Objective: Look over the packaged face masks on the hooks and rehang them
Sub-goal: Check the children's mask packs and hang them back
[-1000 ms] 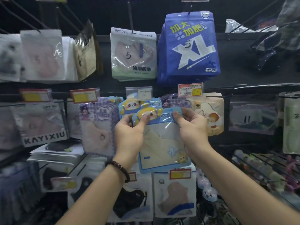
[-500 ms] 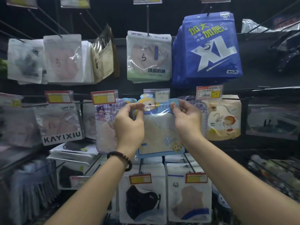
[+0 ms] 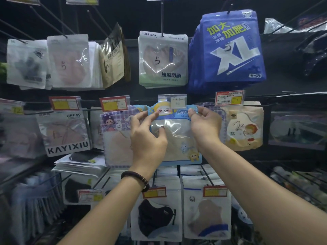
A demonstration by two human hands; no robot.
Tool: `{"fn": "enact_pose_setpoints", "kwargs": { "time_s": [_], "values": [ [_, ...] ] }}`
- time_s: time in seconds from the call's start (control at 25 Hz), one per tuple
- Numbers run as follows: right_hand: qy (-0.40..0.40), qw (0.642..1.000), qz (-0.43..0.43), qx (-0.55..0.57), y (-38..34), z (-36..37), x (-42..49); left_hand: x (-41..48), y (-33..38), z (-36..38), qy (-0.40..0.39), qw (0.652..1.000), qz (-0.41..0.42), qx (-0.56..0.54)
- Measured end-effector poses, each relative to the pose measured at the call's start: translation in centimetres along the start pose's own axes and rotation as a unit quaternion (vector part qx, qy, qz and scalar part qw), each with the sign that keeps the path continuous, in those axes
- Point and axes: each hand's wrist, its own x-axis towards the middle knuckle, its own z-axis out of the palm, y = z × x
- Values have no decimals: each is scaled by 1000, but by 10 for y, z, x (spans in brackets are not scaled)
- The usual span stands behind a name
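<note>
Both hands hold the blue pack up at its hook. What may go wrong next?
1. The tag holder covers the top middle of the blue pack, so the hook tip and hang hole are hidden; the hook may miss the hole.
2. The left hand and right hand pinch only its top corners; let go too early, it would probably fall.
3. The purple pack and cream pack hang close beside it and may get pushed.

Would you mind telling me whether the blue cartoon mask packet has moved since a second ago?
Yes. The blue cartoon mask packet has moved up: its header now sits behind the clear price tag, whereas earlier it was below that tag.
</note>
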Motion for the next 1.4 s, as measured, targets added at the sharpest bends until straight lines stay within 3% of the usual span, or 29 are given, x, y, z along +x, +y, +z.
{"fn": "enact_pose_setpoints", "kwargs": {
  "time_s": [0.28, 0.48, 0.68, 0.88, 1.04, 1.2, 1.4],
  "values": [
    [15, 998, 8, -64, 0, 3, 0, -5, -2, 3, -46, 998, -37, 7],
    [29, 983, -65, -167, -5, -1, -6, -10, -9, 4, -92, 988, -12, 126],
    [46, 974, -109, -194, 4, 0, -4, -14, -13, 0, -97, 976, 16, 193],
    [82, 965, -160, -190, 8, -3, -30, -22, -20, -18, -70, 986, 45, 146],
    [17, 957, -236, -169, 15, 9, -101, -32, -36, -62, -29, 996, -32, 76],
    [-76, 969, -152, -180, 29, 33, -150, -31, -68, -108, -23, 988, -139, 56],
    [-120, 970, -57, -204, 26, 64, -168, -20, -95, -128, -95, 973, -207, 35]
  ]
}}
